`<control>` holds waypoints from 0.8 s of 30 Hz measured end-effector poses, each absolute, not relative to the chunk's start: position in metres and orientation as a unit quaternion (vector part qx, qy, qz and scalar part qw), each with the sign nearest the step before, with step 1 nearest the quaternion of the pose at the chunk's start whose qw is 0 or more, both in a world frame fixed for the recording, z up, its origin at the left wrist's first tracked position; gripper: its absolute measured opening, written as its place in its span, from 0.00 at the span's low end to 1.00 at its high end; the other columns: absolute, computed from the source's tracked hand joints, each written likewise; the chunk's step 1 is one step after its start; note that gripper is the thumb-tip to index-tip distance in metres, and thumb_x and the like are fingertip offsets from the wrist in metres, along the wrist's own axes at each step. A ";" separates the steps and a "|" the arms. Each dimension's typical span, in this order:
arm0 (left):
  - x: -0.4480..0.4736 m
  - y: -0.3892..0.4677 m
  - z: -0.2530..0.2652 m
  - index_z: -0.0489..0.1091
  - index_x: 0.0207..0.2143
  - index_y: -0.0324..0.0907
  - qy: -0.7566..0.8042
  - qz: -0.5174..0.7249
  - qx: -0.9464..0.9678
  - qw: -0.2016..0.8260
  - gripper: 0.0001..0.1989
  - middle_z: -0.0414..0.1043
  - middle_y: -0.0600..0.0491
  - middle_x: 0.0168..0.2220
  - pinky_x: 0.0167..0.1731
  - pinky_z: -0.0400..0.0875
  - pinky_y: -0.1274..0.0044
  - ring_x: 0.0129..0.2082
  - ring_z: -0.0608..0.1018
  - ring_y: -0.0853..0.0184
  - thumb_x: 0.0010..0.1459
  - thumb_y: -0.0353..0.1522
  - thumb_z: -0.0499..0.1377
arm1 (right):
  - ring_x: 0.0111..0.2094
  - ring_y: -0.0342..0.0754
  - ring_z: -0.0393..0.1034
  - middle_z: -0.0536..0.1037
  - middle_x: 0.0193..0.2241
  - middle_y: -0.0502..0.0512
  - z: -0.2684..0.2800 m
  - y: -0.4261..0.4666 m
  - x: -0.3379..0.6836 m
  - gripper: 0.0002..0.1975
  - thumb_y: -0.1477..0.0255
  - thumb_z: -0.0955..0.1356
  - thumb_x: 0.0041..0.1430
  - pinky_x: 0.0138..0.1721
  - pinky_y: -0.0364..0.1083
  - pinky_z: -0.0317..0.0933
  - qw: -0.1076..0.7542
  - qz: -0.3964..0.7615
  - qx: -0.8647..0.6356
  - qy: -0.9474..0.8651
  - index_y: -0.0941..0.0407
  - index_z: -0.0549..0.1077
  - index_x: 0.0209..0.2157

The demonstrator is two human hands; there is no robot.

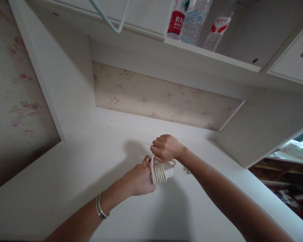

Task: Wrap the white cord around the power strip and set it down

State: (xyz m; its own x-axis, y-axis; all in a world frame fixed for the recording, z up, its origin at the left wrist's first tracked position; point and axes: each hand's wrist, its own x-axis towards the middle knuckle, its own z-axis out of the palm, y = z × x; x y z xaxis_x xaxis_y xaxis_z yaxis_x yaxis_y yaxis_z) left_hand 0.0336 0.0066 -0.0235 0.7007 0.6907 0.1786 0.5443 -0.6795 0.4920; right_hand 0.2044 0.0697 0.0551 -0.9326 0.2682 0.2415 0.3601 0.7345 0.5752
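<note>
A white cord (158,172) is wound in several turns around a white block, whose end (169,173) sticks out to the right; I cannot make out what kind of block it is. My left hand (142,177) is closed around the other end of this bundle, above the white desktop (108,215). Just above it, my right hand (166,148) is a closed fist on a stretch of the same cord, which runs up from the coils into its fingers. A small loop of cord shows below the right wrist.
A small object (187,170) lies on the desktop, partly behind my right forearm. Overhead, a shelf (217,57) holds several plastic bottles (195,22). A pale blue curved bar (116,28) hangs at the top. Side panels (63,74) flank the desk.
</note>
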 end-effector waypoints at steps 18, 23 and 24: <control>0.025 0.005 -0.030 0.68 0.41 0.40 0.231 0.141 0.683 0.678 0.27 0.64 0.56 0.33 0.27 0.63 0.81 0.30 0.67 0.71 0.34 0.30 0.67 | 0.20 0.41 0.60 0.71 0.18 0.49 0.021 0.073 0.219 0.13 0.70 0.60 0.60 0.26 0.45 0.42 0.130 -0.314 -0.304 -0.890 0.56 0.69 0.24; 0.029 0.008 -0.040 0.71 0.38 0.38 0.283 0.152 0.618 0.717 0.23 0.67 0.56 0.29 0.26 0.61 0.81 0.27 0.67 0.72 0.34 0.28 0.67 | 0.20 0.41 0.59 0.70 0.18 0.48 0.031 0.070 0.223 0.13 0.71 0.60 0.59 0.27 0.45 0.42 0.143 -0.332 -0.302 -0.882 0.57 0.68 0.22; 0.029 0.008 -0.041 0.72 0.37 0.38 0.295 0.160 0.619 0.710 0.22 0.67 0.56 0.29 0.26 0.61 0.81 0.27 0.67 0.72 0.34 0.28 0.67 | 0.20 0.41 0.59 0.70 0.18 0.48 0.033 0.069 0.224 0.12 0.72 0.61 0.59 0.27 0.45 0.42 0.144 -0.335 -0.303 -0.881 0.57 0.68 0.22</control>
